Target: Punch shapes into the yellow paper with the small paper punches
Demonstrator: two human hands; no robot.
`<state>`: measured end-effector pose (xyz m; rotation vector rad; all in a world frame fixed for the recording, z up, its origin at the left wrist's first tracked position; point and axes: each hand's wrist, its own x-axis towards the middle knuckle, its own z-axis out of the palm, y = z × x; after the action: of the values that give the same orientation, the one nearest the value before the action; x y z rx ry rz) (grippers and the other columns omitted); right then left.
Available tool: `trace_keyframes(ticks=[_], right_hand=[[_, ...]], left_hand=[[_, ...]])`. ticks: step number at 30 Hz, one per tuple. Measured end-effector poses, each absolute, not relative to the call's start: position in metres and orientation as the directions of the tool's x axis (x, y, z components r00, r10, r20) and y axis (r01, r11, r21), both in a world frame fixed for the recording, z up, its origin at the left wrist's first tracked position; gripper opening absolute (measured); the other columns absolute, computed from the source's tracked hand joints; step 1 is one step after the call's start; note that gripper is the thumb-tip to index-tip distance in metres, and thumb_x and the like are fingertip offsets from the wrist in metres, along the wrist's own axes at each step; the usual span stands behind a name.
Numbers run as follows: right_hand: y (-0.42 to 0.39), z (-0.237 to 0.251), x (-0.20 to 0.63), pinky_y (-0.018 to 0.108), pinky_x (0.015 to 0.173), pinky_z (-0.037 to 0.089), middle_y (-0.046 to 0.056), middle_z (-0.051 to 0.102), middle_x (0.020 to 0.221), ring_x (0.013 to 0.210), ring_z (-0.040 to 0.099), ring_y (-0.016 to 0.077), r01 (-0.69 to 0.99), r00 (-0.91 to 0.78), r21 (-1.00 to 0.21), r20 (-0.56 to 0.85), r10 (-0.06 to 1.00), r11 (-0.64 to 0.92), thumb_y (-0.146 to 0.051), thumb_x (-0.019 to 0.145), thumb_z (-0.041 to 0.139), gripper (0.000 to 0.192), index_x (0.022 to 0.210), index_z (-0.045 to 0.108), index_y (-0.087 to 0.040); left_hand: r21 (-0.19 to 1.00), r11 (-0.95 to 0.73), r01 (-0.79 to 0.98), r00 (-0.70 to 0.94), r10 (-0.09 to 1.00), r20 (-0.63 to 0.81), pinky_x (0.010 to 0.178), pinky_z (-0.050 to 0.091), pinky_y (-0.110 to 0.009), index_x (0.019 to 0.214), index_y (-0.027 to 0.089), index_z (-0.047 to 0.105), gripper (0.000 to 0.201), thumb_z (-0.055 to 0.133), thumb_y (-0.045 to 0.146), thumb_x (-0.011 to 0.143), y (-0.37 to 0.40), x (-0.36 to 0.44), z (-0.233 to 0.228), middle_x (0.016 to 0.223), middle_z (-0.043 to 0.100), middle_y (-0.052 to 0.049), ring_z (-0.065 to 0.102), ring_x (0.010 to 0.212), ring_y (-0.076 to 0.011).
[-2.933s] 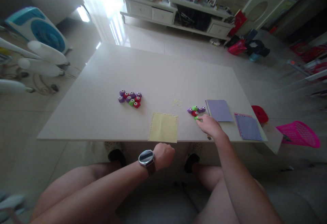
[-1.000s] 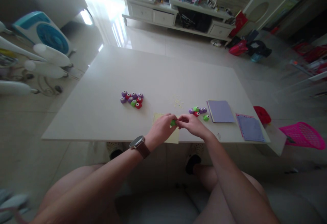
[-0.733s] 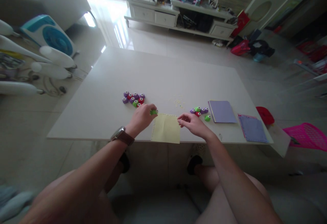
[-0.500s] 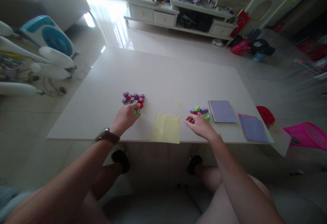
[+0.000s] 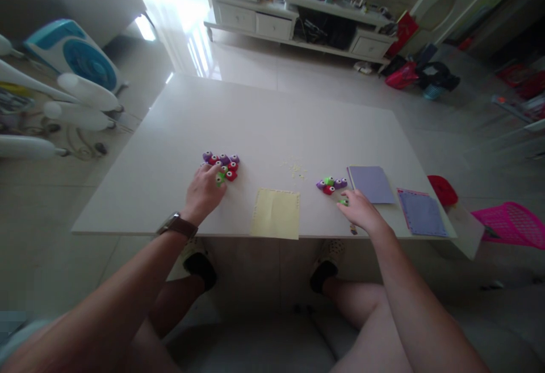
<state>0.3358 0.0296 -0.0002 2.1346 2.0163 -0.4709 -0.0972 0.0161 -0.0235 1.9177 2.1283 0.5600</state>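
My left hand (image 5: pixel 204 190), a watch on its wrist, rests at the near side of a cluster of small purple, red and green craft punches (image 5: pixel 231 175). Its thumb and index finger close around a green punch (image 5: pixel 219 179). Each punch carries a white disc with a dark centre, like an eye. To the right, my right hand (image 5: pixel 361 212) pinches another green punch (image 5: pixel 343 202), partly hidden by the fingers. Just beyond it sits a smaller group of purple, green and red punches (image 5: pixel 328 189). Between my hands lies a yellow paper sheet (image 5: pixel 276 214) with cut marks along its edges.
Small pale paper bits (image 5: pixel 297 168) are scattered on the white table (image 5: pixel 272 117). A purple paper stack (image 5: pixel 372 184) and purple sheets with punched borders (image 5: pixel 421 212) lie on the right. A tiny dark item (image 5: pixel 353 229) is at the near edge. A pink basket (image 5: pixel 511 224) stands beyond.
My right hand has moved right, from beside the small group onto the green punch. My left hand has shifted slightly left and up, and the near green punch has moved with it.
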Motion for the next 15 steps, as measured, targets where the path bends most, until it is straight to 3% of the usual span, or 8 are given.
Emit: trace_keyframes(ticks=[3, 7, 12, 15], right_hand=[[0.029, -0.001, 0.335, 0.038, 0.101, 0.047, 0.017, 0.062, 0.125, 0.112, 0.063, 0.0294, 0.994, 0.004, -0.102, -0.353, 0.936, -0.043, -0.021, 0.087, 0.060, 0.037, 0.124, 0.064, -0.015], [0.029, -0.008, 0.331, 0.033, 0.087, 0.049, 0.011, 0.072, 0.103, 0.097, 0.067, 0.0246, 0.984, -0.051, -0.173, -0.444, 0.894, -0.030, -0.009, 0.083, 0.060, 0.028, 0.108, 0.069, -0.016], [0.028, -0.008, 0.317, 0.029, 0.073, 0.046, 0.007, 0.073, 0.087, 0.083, 0.067, 0.0217, 0.976, -0.111, -0.217, -0.423, 0.899, 0.019, -0.009, 0.080, 0.064, 0.011, 0.083, 0.069, -0.019], [0.027, 0.004, 0.300, 0.030, 0.072, 0.046, 0.007, 0.073, 0.083, 0.080, 0.067, 0.0213, 0.957, -0.139, -0.288, -0.365, 0.920, 0.030, -0.012, 0.081, 0.065, 0.007, 0.080, 0.068, -0.019]], left_hand=[[0.468, 0.011, 0.884, -0.081, 0.988, 0.130, 0.098, 0.043, -0.036, 0.108, 0.011, 0.066, 0.029, 0.049, 0.015, 0.085, 0.016, -0.085, -0.017, 0.111, 0.059, -0.007, 0.056, 0.113, -0.0233], [0.561, -0.067, 0.825, -0.021, 0.989, 0.149, 0.094, 0.048, -0.033, 0.094, 0.016, 0.067, 0.016, 0.057, 0.015, 0.081, 0.019, -0.073, -0.016, 0.107, 0.061, -0.008, 0.058, 0.101, -0.0204], [0.642, -0.143, 0.753, 0.077, 0.989, 0.130, 0.087, 0.052, -0.037, 0.093, 0.019, 0.066, 0.013, 0.057, 0.019, 0.084, 0.018, -0.055, -0.018, 0.105, 0.062, -0.007, 0.060, 0.094, -0.0206], [0.681, -0.205, 0.703, 0.169, 0.978, 0.120, 0.080, 0.053, -0.034, 0.093, 0.020, 0.065, 0.012, 0.057, 0.018, 0.084, 0.011, -0.035, -0.012, 0.100, 0.063, -0.006, 0.062, 0.088, -0.0186]])
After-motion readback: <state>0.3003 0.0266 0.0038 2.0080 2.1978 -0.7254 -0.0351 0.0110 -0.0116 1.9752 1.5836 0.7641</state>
